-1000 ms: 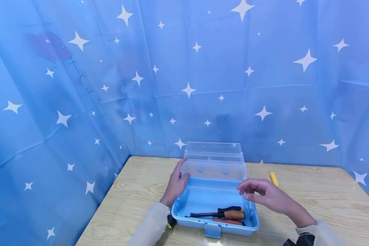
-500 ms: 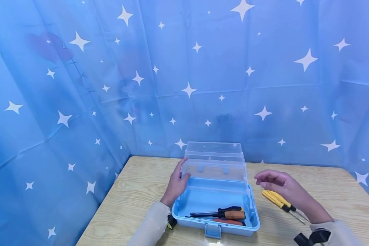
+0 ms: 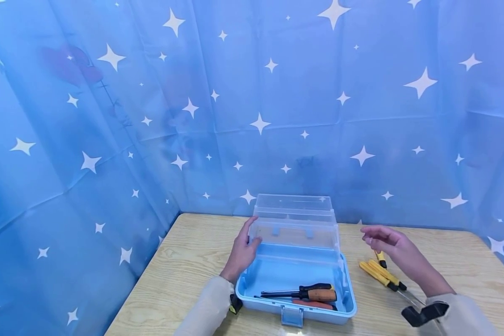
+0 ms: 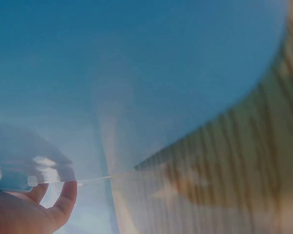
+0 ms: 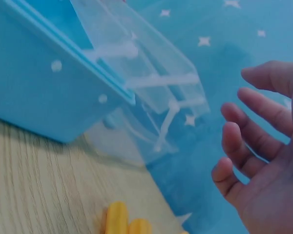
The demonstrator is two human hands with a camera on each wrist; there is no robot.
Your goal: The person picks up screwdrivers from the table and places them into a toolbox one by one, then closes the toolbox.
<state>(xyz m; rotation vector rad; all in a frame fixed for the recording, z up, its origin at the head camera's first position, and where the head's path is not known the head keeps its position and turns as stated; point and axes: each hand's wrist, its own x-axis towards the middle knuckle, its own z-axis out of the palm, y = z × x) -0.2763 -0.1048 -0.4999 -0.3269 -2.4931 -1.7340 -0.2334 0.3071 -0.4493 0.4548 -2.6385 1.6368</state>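
Observation:
An open blue toolbox [image 3: 296, 270] has its clear lid [image 3: 294, 224] tilted back. My left hand [image 3: 241, 254] holds the lid's left edge, thumb in front and fingers at the side; the left wrist view shows the same hand [image 4: 44, 209] at the clear plastic. Inside the box lie a screwdriver with a wooden handle [image 3: 322, 295], a black-handled tool [image 3: 317, 286] and a red-handled one [image 3: 312, 304]. My right hand [image 3: 396, 247] hovers over the table right of the box, fingers loosely bent, holding nothing. Beneath it lie yellow-handled screwdrivers [image 3: 378, 275], their shafts partly hidden by the arm.
The box stands on a wood-grain table [image 3: 172, 261]. Another yellow handle [image 3: 380, 259] lies just under the right hand. A small black and yellow item [image 3: 235, 303] sits beside the box's left front corner. A blue star-patterned curtain [image 3: 218, 116] hangs behind and to the left.
My right hand has moved from over the box's right edge to the right, uncovering the yellow-handled screwdrivers on the table. The left hand stays at the lid.

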